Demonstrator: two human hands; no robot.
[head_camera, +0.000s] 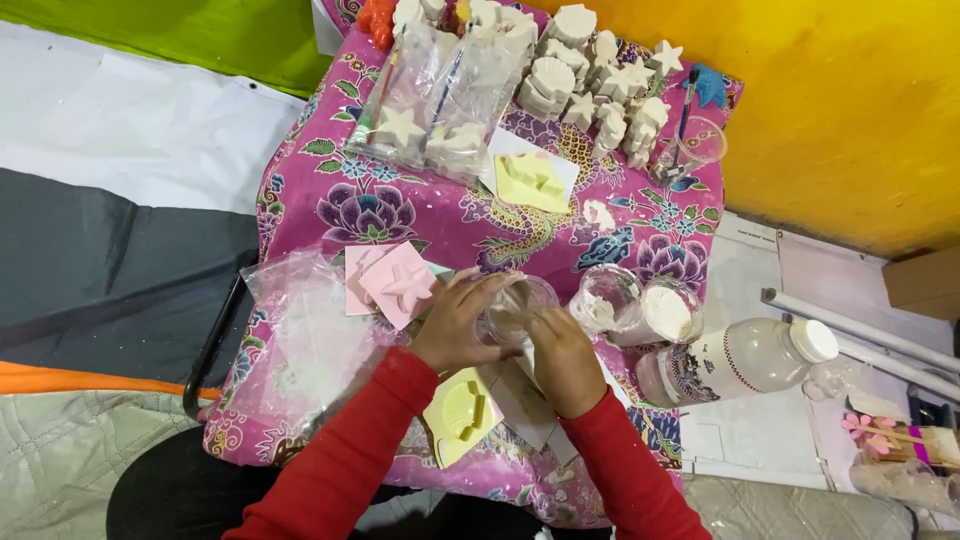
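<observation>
A table under a pink floral cloth (330, 200) fills the middle of the frame. White plaster casts (590, 60) are piled at its top edge, beside bagged casts (440, 100). A bottle (740, 358) lies on its side at right, by two cups of white powder (640, 305). Pink moulds (395, 283) and a yellow mould (463, 412) flank the hands. At centre, a clear cup (515, 308) is gripped by the left hand (455, 325), fingers curled round it; the right hand (562, 355) is pressed to its side. The cup's contents are hard to make out.

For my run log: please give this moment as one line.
left hand: holds cup | right hand: at cup | beside: pink mould, yellow mould, bottle
</observation>
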